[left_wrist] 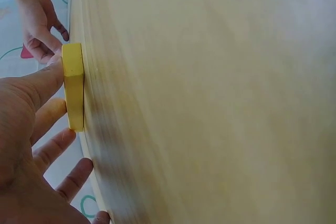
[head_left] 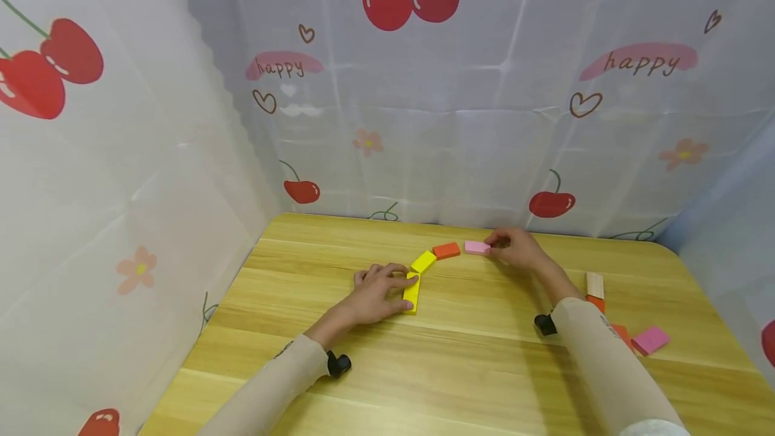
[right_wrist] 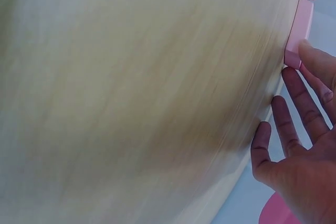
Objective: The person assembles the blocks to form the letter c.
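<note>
My left hand (head_left: 378,295) lies over a yellow block (head_left: 412,295), its thumb and index finger touching the block near opposite ends. In the left wrist view the fingers are spread, and the yellow block (left_wrist: 73,85) lies against the thumb and neighbouring fingertips. A second yellow block (head_left: 424,262) angles away from its far end, followed by an orange block (head_left: 447,251). Beyond a small gap lies a pale pink block (head_left: 475,247), whose right end my right hand (head_left: 517,249) pinches between thumb and index finger. In the right wrist view the other fingers reach past the pink block (right_wrist: 299,32).
To the right, partly behind the right forearm, lie a plain wooden block (head_left: 595,284), orange blocks (head_left: 622,335) and a darker pink block (head_left: 651,340). The wooden table (head_left: 460,382) meets a cherry-printed curtain (head_left: 448,153) at its back edge.
</note>
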The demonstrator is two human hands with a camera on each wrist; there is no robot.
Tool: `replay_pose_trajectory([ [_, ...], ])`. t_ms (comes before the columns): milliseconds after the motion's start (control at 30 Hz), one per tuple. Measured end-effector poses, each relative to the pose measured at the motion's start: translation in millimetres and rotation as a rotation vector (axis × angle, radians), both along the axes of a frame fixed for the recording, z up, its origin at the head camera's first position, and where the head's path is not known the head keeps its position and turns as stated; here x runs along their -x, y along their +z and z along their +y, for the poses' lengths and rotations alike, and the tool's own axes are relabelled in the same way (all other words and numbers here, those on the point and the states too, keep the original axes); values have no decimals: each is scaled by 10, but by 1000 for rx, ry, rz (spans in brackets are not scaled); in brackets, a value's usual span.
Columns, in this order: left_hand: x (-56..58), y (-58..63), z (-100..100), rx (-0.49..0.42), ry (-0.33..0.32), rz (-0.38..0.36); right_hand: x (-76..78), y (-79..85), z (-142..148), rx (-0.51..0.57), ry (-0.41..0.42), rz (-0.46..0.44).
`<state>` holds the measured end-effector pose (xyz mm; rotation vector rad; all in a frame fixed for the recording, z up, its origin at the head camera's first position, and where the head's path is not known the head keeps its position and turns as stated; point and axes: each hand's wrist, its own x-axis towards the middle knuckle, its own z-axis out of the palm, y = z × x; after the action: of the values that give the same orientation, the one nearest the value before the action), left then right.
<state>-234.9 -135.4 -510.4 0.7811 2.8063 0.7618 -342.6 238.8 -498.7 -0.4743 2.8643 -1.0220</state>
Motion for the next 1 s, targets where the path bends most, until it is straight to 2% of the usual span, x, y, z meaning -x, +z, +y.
replay_pose_trajectory([
  [1000, -6, -22, -14, -10, -5, 2, -82, 1, -79, 45, 6, 12],
])
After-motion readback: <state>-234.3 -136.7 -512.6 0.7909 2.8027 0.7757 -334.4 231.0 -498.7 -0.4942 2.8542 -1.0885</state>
